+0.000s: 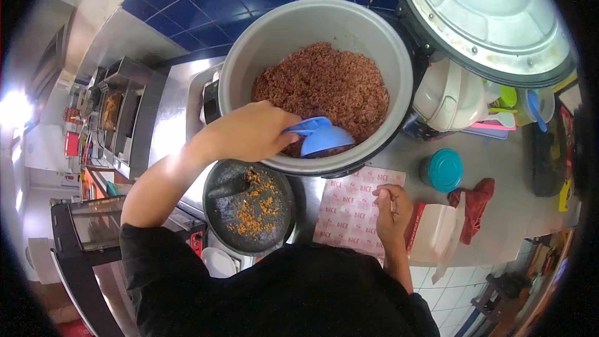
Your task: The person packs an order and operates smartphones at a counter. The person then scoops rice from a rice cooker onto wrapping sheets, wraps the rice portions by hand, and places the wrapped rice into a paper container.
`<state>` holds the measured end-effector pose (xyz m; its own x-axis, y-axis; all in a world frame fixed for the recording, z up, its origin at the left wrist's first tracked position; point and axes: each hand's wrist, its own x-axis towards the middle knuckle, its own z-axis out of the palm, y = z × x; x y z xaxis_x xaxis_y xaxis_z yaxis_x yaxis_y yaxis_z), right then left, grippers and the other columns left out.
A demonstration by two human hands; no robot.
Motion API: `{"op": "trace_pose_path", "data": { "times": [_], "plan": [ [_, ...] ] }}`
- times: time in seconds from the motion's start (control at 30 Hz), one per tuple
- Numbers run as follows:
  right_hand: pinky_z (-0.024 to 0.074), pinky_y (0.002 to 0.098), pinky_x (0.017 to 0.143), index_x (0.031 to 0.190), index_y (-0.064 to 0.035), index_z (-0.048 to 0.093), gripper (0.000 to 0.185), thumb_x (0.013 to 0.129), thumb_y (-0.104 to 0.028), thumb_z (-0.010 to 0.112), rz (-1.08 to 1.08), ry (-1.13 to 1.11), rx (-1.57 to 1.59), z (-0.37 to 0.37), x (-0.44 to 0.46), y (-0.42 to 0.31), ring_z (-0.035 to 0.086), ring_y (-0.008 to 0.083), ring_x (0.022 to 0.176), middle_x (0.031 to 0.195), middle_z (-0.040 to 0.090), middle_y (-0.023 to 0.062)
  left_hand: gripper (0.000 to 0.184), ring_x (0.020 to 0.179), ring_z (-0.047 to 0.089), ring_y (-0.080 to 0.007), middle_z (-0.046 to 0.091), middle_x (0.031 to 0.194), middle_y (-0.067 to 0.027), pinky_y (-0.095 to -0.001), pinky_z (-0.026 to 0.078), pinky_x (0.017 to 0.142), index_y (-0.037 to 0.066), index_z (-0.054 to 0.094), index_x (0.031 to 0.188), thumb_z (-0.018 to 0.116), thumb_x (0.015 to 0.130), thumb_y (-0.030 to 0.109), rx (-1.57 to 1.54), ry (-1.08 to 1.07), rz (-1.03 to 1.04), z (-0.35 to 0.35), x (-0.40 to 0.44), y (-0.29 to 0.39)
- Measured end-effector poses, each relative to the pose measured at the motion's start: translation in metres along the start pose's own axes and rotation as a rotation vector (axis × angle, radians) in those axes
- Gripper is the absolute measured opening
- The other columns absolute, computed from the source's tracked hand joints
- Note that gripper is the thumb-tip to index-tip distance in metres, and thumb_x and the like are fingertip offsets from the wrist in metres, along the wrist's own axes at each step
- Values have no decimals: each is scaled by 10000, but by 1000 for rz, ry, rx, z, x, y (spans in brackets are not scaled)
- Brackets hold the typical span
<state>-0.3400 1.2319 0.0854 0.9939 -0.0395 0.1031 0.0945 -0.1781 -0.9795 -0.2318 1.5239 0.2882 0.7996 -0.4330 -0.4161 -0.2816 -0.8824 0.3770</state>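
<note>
My left hand [265,128] is closed around the handle of a blue rice scoop [327,141]. The scoop's bowl is down in the near side of a large grey rice cooker pot [240,62], against brownish-red cooked rice [324,81]. What lies inside the bowl is mostly hidden. Over a sheet of printed wrapping paper [349,209] with red lettering, at its right edge, my right hand [393,209] has its fingers curled in, with nothing visible in them. Whether it touches the paper I cannot tell.
A dark stone mortar [218,212] with orange crumbly bits stands left of the paper. To the right are a teal-lidded container [444,170], a red cloth [477,206] and a paper-lined box [433,231]. The cooker's raised lid [493,12] overhangs the back right.
</note>
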Motion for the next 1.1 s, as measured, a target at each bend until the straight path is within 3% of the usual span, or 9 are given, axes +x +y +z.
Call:
{"op": "trace_pose_path", "data": {
  "times": [0.1,0.2,0.27,0.37,0.6,0.67,0.8,0.97,1.1],
  "plan": [
    [498,279,670,957,-10,678,63,922,-47,641,-4,-39,-1,2,7,5,628,143,705,842,696,90,192,873,666,-445,684,854,-259,-537,498,828,14,691,1001,589,944,167,-21,-29,21,-11,0,2],
    [531,310,822,1155,-9,655,253,907,-57,656,-82,-97,-36,6,6,2,678,215,976,1132,693,170,207,888,668,-431,692,895,-245,-493,503,780,36,683,1072,598,965,191,-30,-79,90,-5,17,-13],
    [445,384,1075,1448,22,459,625,891,-126,700,-102,-138,24,24,10,-8,503,353,1365,1493,462,279,223,881,672,-427,693,898,-244,-491,501,777,33,683,1081,591,973,206,-55,-139,104,-8,23,-23],
    [275,416,1203,1561,71,200,911,875,-201,735,-71,-380,-27,24,12,-23,234,402,1512,1611,197,332,272,855,673,-417,691,896,-243,-484,491,764,19,676,1104,577,992,247,-104,-223,136,-19,30,-25],
    [277,415,1200,1557,80,206,934,864,-227,751,-77,-402,-27,20,16,-22,275,393,1501,1601,240,326,310,738,654,-286,680,810,-165,-420,479,708,25,690,1164,602,989,265,-206,-278,165,-20,34,-54],
    [316,417,1181,1545,73,249,888,865,-206,747,-69,-389,-20,11,14,-21,323,384,1482,1590,289,304,307,572,521,-115,569,699,-33,-307,409,516,45,698,1186,601,1013,279,-371,-370,-219,-29,25,-56],
    [468,408,1059,1467,22,435,676,877,-134,727,11,-286,35,-6,-4,-14,527,331,1343,1476,501,237,303,538,350,-3,489,724,54,-185,230,425,99,687,1207,618,1017,325,-785,-238,-380,-29,-8,-81],
    [536,364,905,1294,-32,617,418,892,-99,712,48,-195,28,-17,-27,0,686,258,1058,1221,683,165,316,522,456,-47,522,722,20,-238,357,433,61,676,1165,587,1031,333,-958,-132,-394,-30,-33,-82],
    [539,351,882,1231,-26,653,348,895,-94,710,45,-258,-21,-17,-28,-17,701,249,1006,1148,711,153,365,729,647,-219,663,841,-89,-384,512,648,123,650,1300,593,1005,330,-57,275,-172,-3,-13,-34]
  ]
}}
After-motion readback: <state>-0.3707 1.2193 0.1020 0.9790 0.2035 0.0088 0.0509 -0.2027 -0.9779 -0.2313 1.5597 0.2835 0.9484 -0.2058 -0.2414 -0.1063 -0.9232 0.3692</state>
